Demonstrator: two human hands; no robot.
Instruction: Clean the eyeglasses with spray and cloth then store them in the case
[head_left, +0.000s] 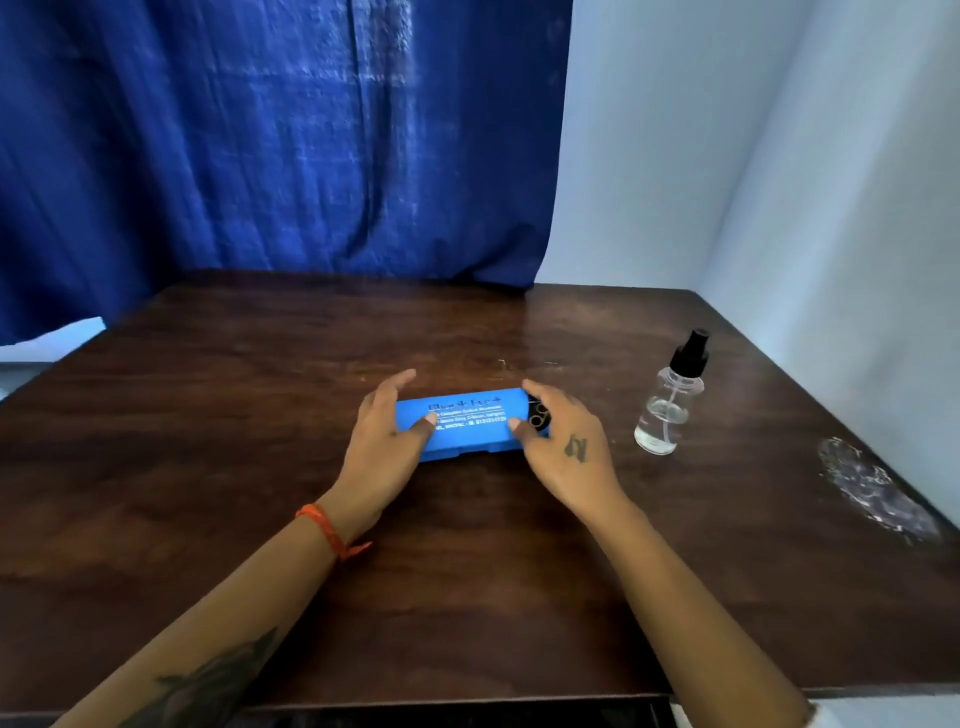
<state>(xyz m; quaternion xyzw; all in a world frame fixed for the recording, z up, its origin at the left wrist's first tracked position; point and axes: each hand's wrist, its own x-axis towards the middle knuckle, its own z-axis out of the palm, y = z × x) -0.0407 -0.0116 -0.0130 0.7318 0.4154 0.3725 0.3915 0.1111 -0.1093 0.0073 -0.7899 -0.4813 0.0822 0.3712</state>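
**Both hands on the closed blue case, spray standing by**

Dark brown wooden tabletop fills my view, scuffed and faintly glossy, with a deep blue curtain hanging behind it from nine to twelve o'clock and a pale blue wall closing the corner toward two o'clock.

Working from the left: my left hand, an orange thread bracelet at its wrist, clasps the left end of the bright blue rectangular plastic eyeglass case, thumb pressed on the printed lid, fingers curled over the far edge. The case lies flat at the centre of the table, lid down as far as I can tell. My right hand grips the right end the same way, thumb on top. Something dark shows at that end under my fingers; I cannot tell what it is. No glasses or cloth are visible, so I judge they are inside.

I expect a light, stiff shell, somewhat slick, likely to skate on this smooth wood. Holding both ends and prising at the front seam seems sound.

At three o'clock, well apart from the case, stands a small clear plastic spray bottle with a black pump top, upright, partly filled. Beyond it, near four o'clock, a whitish worn patch mars the table edge.
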